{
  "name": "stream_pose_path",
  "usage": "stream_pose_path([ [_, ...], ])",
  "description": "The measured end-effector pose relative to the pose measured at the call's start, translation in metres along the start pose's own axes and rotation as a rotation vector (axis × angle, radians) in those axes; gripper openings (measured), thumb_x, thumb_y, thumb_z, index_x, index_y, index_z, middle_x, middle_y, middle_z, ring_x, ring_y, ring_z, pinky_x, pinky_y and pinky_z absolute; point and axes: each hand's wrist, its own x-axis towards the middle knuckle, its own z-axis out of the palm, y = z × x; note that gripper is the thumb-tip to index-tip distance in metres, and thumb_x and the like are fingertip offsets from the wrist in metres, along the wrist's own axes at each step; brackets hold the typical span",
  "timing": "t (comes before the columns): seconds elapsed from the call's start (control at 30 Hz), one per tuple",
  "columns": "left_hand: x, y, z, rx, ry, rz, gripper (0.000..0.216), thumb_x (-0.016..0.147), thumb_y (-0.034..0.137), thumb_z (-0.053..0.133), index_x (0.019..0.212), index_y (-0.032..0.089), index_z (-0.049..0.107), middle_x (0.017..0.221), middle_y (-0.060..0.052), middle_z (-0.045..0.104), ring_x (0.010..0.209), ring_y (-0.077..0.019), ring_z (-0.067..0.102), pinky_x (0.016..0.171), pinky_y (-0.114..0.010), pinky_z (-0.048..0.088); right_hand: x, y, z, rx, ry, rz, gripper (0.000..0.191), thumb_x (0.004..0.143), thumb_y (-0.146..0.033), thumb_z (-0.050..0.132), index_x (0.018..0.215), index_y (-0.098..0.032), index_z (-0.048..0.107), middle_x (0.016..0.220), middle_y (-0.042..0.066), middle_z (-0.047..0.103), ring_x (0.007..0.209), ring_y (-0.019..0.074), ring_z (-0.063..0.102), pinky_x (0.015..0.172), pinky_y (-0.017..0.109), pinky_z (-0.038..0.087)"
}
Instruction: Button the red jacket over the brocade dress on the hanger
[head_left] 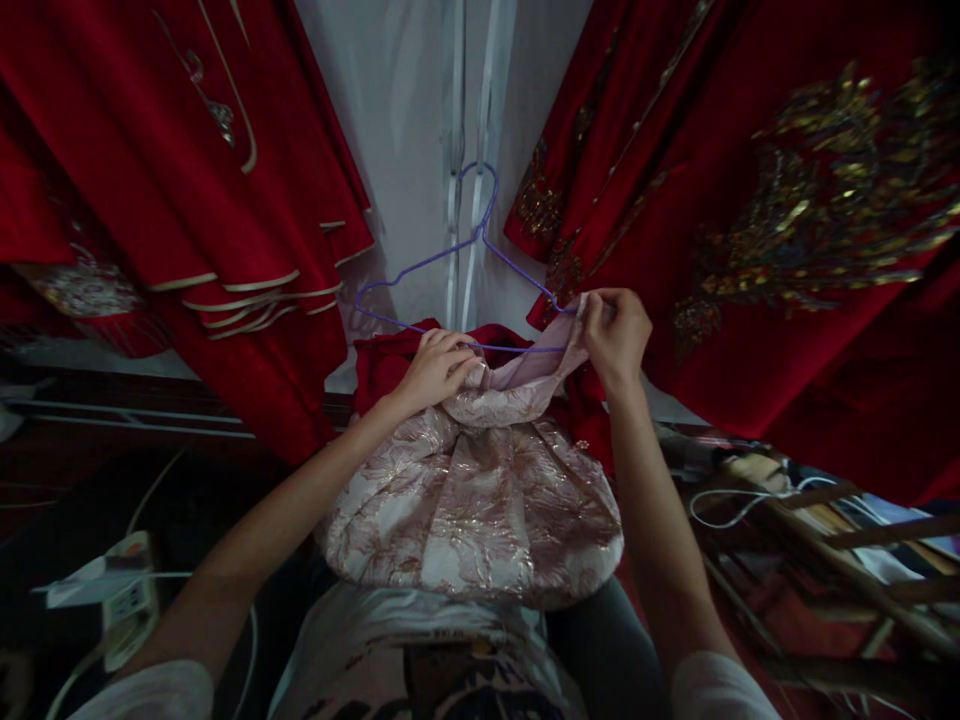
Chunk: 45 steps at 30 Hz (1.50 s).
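Note:
Across my lap lies a shiny pale pink and cream brocade garment (480,510), gathered into pleats below a narrow band. My right hand (619,335) pinches the raised edge of that band at the right end of a purple wire hanger (439,255). The hanger's lower bar runs across the band's opening. On the left, my left hand (439,368) lies over the band and the bar, its fingers bent onto the cloth. The hanger's lower right corner is hidden by the cloth and my right hand. Red cloth (382,365) shows behind the garment.
Red garments with pale trim (247,250) hang on the left. More red garments with gold embroidery (832,200) hang on the right. A power strip (129,605) with cables is at lower left. A wooden frame (840,540) and a white cable stand at lower right.

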Motion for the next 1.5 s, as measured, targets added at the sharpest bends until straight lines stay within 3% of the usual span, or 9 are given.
stream_pose_path([
  [0.23,0.010,0.015,0.019,-0.062,0.023,-0.058,0.028,0.095,0.035,0.046,0.094,0.022,0.070,0.111,-0.004,0.067,0.103,-0.0178,0.058,0.093,-0.039,0.035,0.008,-0.013,0.032,0.053,-0.035,0.013,0.024,0.094,-0.035,0.041,0.092,-0.019,0.058,0.094,0.010,0.064,0.090,0.0233,0.058,0.082,0.038,0.043],
  [0.43,0.014,0.011,0.004,-0.163,0.027,-0.034,0.027,0.096,0.034,0.044,0.095,0.020,0.068,0.109,-0.004,0.068,0.101,-0.0172,0.060,0.093,-0.036,0.039,0.004,-0.007,0.036,0.110,-0.140,-0.016,0.023,0.095,-0.040,0.042,0.098,-0.021,0.055,0.097,0.006,0.065,0.092,0.0220,0.060,0.086,0.039,0.040],
  [0.53,0.019,-0.011,-0.016,-0.235,0.132,-0.117,0.031,0.097,0.034,0.039,0.094,0.018,0.066,0.098,-0.005,0.068,0.095,-0.0160,0.062,0.086,-0.030,0.045,0.004,-0.007,0.031,0.109,-0.136,-0.026,0.025,0.095,-0.042,0.042,0.097,-0.022,0.055,0.093,0.005,0.066,0.089,0.0216,0.060,0.087,0.040,0.040],
  [0.6,0.016,-0.036,-0.029,-0.153,0.326,-0.251,0.034,0.097,0.036,0.039,0.087,0.017,0.066,0.090,-0.006,0.066,0.090,-0.0169,0.061,0.083,-0.029,0.046,0.006,-0.007,0.028,0.102,-0.140,-0.029,0.026,0.094,-0.043,0.042,0.097,-0.022,0.056,0.092,0.004,0.065,0.087,0.0218,0.060,0.088,0.041,0.039],
  [0.7,-0.002,-0.080,-0.045,0.042,0.542,-0.463,0.032,0.095,0.036,0.041,0.088,0.017,0.065,0.095,-0.008,0.064,0.097,-0.0194,0.058,0.092,-0.032,0.042,0.010,-0.006,0.025,0.100,-0.150,-0.028,0.025,0.094,-0.043,0.043,0.096,-0.022,0.056,0.090,0.004,0.065,0.087,0.0217,0.061,0.089,0.041,0.039],
  [0.8,-0.027,-0.115,-0.049,0.126,0.613,-0.637,0.030,0.094,0.035,0.043,0.090,0.015,0.065,0.099,-0.011,0.063,0.101,-0.0220,0.058,0.095,-0.033,0.040,0.013,-0.005,0.022,0.105,-0.167,-0.016,0.025,0.093,-0.043,0.044,0.095,-0.022,0.056,0.089,0.004,0.065,0.088,0.0217,0.061,0.089,0.041,0.040],
  [1.2,-0.048,-0.145,-0.043,0.083,0.447,-0.850,0.035,0.091,0.039,0.043,0.088,0.015,0.067,0.081,-0.007,0.069,0.075,-0.0206,0.061,0.068,-0.026,0.041,0.013,-0.009,0.020,0.104,-0.176,0.001,0.025,0.092,-0.043,0.046,0.096,-0.022,0.058,0.086,0.003,0.065,0.085,0.0207,0.061,0.088,0.040,0.041],
  [1.37,-0.047,-0.146,-0.044,0.007,0.495,-0.806,0.036,0.091,0.040,0.041,0.083,0.014,0.065,0.075,-0.004,0.066,0.071,-0.0172,0.057,0.068,-0.025,0.040,0.013,-0.008,0.020,0.101,-0.167,-0.015,0.025,0.093,-0.043,0.045,0.096,-0.021,0.058,0.087,0.004,0.066,0.086,0.0209,0.061,0.089,0.040,0.040],
  [1.5,-0.019,-0.142,-0.052,-0.107,0.470,-0.670,0.038,0.092,0.041,0.040,0.083,0.015,0.065,0.078,-0.004,0.066,0.074,-0.0162,0.057,0.070,-0.024,0.042,0.014,-0.007,0.019,0.107,-0.174,-0.017,0.024,0.093,-0.043,0.046,0.095,-0.022,0.058,0.087,0.003,0.066,0.086,0.0204,0.062,0.089,0.039,0.040],
])
